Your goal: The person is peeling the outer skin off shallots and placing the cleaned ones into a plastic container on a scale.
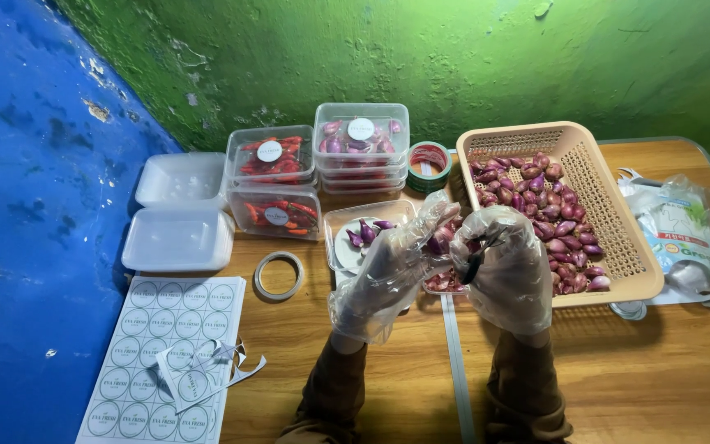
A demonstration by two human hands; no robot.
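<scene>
Gloved left hand [388,271] grip pinching shallot [435,244], right hand [509,267] grip clamped on dark tool [473,265], basket [610,214] beyond.

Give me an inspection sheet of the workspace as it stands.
Surface: wooden table, two joined tops.
Job's things: shallots in basket; open tub with a few peeled ones.
Clutter: lidded chilli tubs, empty trays, sticker sheet, tape roll, bag.
Hands: left hand and right hand gloved, together over a shallot; right grips a dark tool.
Cables: nothing seen.
Surroundings: blue and green walls.
</scene>
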